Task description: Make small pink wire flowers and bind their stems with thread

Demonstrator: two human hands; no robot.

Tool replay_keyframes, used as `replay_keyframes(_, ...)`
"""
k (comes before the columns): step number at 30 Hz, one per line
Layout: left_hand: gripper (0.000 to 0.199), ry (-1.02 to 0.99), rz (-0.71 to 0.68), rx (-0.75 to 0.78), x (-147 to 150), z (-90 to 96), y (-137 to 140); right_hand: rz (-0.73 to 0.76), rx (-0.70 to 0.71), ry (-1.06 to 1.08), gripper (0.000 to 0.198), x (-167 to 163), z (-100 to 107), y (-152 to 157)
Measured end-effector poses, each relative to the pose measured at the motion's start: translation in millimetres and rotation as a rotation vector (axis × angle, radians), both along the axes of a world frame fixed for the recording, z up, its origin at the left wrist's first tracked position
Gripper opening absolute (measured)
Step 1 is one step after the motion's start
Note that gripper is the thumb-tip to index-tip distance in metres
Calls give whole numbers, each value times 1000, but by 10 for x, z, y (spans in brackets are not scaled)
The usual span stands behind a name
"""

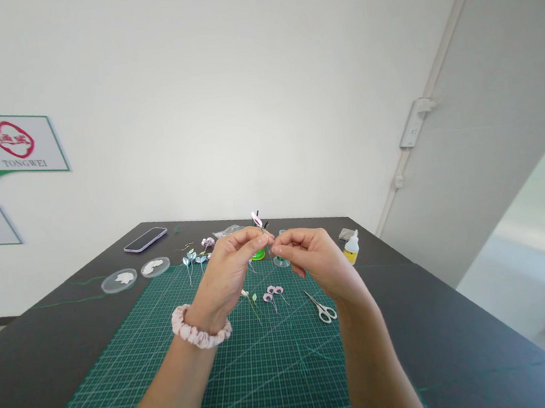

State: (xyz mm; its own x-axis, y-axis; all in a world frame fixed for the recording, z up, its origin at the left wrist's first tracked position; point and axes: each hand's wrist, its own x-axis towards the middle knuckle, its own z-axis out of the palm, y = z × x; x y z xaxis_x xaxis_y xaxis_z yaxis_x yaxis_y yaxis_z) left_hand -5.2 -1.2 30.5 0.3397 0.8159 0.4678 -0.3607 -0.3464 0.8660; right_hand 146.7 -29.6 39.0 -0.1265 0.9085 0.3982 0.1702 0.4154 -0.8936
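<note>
Raised above the mat, my left hand (237,258) pinches the thin stem of a small pink flower (256,220), whose petal points up past the fingertips. My right hand (311,252) is closed at thumb and forefinger right beside it, at the lower stem; whatever thread or wire sits between those fingertips is too fine to make out clearly. Below the hands, several pink wire-stemmed petals (272,293) and a white flower sprig with a green leaf (250,299) lie on the green cutting mat (255,385).
White-handled scissors (322,308) lie on the mat's right part. A glue bottle (351,248) stands at the right. Two shallow dishes (119,281) with white pieces and a phone (146,240) lie at left. Blue wire-stemmed petals (192,259) rest near the mat's far edge.
</note>
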Motion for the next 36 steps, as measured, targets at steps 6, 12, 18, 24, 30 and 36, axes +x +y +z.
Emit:
replay_keyframes(6, 18, -2, -14, 12, -2, -11, 10, -1, 2, -4, 17, 2, -7, 6)
replay_keyframes(12, 17, 3, -11, 19, 0, -10, 1, 0, 6, -2, 17, 0, 1, 6)
replay_keyframes(18, 19, 16, -2, 27, 0, -6, 6, -6, 4, 14, 16, -6, -1, 2)
replay_keyframes(24, 19, 16, -20, 40, -14, -24, 19, -15, 2, 11, 16, -12, 14, -8)
replay_keyframes(30, 18, 10, -31, 36, -15, -26, 7, -16, 2, 18, 16, -20, 18, -18)
replay_keyframes(36, 23, 11, -7, 22, -1, -14, 10, -8, -2, 31, 16, -13, 14, -6)
